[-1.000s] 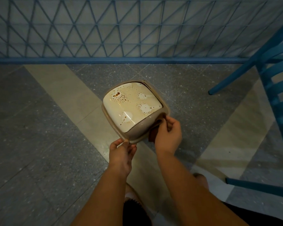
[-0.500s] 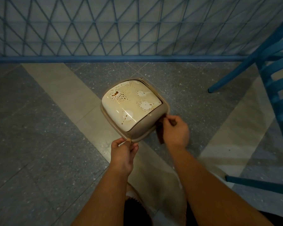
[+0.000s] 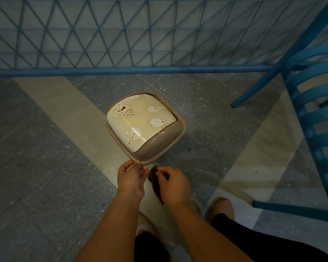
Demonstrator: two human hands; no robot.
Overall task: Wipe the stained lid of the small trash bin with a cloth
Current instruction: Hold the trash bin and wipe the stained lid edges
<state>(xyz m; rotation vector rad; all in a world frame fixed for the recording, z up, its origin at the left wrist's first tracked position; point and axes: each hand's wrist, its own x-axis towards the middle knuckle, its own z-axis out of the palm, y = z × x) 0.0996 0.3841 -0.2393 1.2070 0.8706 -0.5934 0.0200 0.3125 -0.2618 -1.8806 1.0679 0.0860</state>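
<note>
Just beyond the left hand (image 3: 131, 179), whose fingers (image 3: 138, 163) pinch its near rim, sits the stained lid (image 3: 140, 120). Right hand (image 3: 173, 183) grips the brown cloth (image 3: 155, 181), off the lid; wiping hasn't begun, so next bring the cloth onto the stains.

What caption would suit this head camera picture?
Left hand holds the stained bin lid by its rim; right hand grips a dark cloth.
</note>
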